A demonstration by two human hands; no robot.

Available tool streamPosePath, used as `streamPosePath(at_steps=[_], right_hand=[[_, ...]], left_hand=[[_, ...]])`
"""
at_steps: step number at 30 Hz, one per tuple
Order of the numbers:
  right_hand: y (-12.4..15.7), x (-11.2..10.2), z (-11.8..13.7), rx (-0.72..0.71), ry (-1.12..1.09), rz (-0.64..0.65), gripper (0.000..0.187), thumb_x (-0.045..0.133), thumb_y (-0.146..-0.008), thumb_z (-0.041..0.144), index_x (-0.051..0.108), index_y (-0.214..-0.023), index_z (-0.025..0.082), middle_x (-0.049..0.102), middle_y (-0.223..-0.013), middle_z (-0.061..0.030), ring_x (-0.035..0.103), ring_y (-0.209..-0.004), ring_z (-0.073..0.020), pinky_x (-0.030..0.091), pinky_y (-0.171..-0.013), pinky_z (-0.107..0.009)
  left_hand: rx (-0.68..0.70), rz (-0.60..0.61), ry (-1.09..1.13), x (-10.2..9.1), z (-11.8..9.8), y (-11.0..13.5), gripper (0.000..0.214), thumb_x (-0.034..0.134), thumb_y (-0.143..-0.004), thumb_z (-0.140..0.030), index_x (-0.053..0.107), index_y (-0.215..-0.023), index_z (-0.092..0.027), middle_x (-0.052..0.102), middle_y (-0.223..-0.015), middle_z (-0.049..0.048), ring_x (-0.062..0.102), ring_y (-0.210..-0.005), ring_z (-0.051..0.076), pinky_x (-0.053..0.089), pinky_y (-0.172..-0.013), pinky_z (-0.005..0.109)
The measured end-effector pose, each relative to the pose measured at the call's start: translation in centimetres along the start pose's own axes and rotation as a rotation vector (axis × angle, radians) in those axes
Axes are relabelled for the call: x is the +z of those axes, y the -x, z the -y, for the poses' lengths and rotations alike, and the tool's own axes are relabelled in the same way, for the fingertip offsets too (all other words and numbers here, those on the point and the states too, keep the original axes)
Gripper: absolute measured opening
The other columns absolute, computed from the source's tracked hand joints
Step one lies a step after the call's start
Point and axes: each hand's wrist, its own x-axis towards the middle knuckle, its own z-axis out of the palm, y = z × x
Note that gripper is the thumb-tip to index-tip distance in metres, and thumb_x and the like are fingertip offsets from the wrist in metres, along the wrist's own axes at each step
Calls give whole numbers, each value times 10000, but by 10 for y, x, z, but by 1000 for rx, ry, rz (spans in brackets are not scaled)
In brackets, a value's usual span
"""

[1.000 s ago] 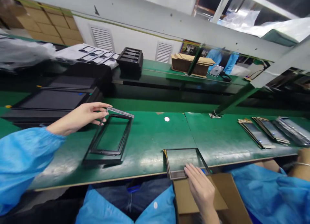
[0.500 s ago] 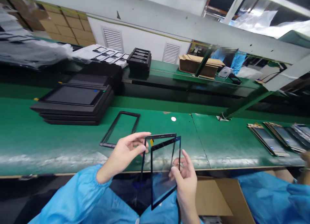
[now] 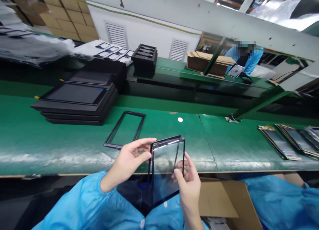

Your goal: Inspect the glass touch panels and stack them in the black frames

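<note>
I hold a clear glass panel with a black border (image 3: 166, 170) upright over my lap, just off the front edge of the green bench. A thin black frame (image 3: 163, 140) sits directly behind it, nearly lined up with it. My left hand (image 3: 129, 158) pinches their left edge with thumb and fingers. On the right side, my right hand (image 3: 188, 182) grips the panel's edge, fingers curled round it. Another empty black frame (image 3: 124, 129) lies flat on the bench beyond my left hand.
A stack of black trays (image 3: 77, 102) stands at the left of the green bench (image 3: 224, 147). Several panels (image 3: 284, 142) lie in a row at the right. An open cardboard box (image 3: 216, 203) sits by my right knee. Another person in blue (image 3: 245, 59) works far behind.
The black frame and the glass panel have come closer together and now almost overlap. Both hands have shifted slightly toward each other. One second ago the left hand was at the frame stack and the right on a panel.
</note>
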Motion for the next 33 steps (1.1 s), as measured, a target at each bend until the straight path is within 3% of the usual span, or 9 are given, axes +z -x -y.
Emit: streamPosePath(at_steps=[10,19,28,33], right_hand=[[2,-6,2,69,61,69,708,863,-848,382,619,-1494,226,731,-939,-22,659,-629,-131,595,-552,-255],[3,-6,4,73,99,45,712,857,-845,384,623,-1501,240,734,-925,-18,664,-621,-129,605,-564,-261],[1,-6,5,86,108,67,695,841,-869,364,608,-1514,250,730,-951,-18,671,-617,-126,565,-512,-235],[6,-2,-1,51,142,24,690,821,-874,354,601,-1516,232,732,-943,-26,665,-611,-127,570,-522,-242]], left_hand=[[-83,13,149,-1,11,1,429,924,-801,-327,838,-1211,-237,777,-818,55,730,-707,184,619,-607,248],[-100,1,187,-2,18,0,451,932,-809,-343,830,-1237,-248,789,-837,53,745,-723,173,641,-619,233],[-127,24,180,-3,20,3,490,882,-872,-321,756,-1343,-267,835,-1097,89,811,-972,248,668,-661,232],[-151,13,138,-4,22,5,552,869,-888,-349,711,-1404,-231,854,-992,101,824,-943,247,666,-670,220]])
